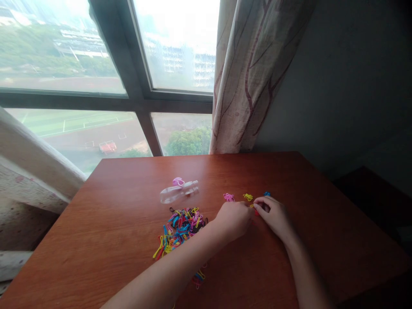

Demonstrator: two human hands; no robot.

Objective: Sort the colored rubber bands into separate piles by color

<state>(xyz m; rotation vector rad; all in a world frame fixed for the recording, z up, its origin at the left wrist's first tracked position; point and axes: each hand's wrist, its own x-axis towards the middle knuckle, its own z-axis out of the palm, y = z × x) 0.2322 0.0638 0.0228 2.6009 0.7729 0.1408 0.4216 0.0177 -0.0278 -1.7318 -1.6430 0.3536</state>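
A heap of small coloured rubber bands (pixel 183 227) lies on the wooden table, partly hidden behind my left forearm. My left hand (pixel 236 218) is closed to the right of this heap, its fingertips turned away from view. Close beside it, my right hand (pixel 273 214) pinches with thumb and forefinger at a yellow rubber band (pixel 252 206). A bit of red (pixel 256 212) shows just under those fingertips. Beyond the hands sit three small sorted piles: pink rubber bands (pixel 228 197), yellow rubber bands (pixel 247 197) and blue rubber bands (pixel 267 194).
A clear plastic bottle (pixel 175 194) lies on its side behind the heap, with a pinkish-purple looped item (pixel 178 182) against it. The table (pixel 96 231) reaches a window at the back. Curtains (pixel 244 77) hang on both sides.
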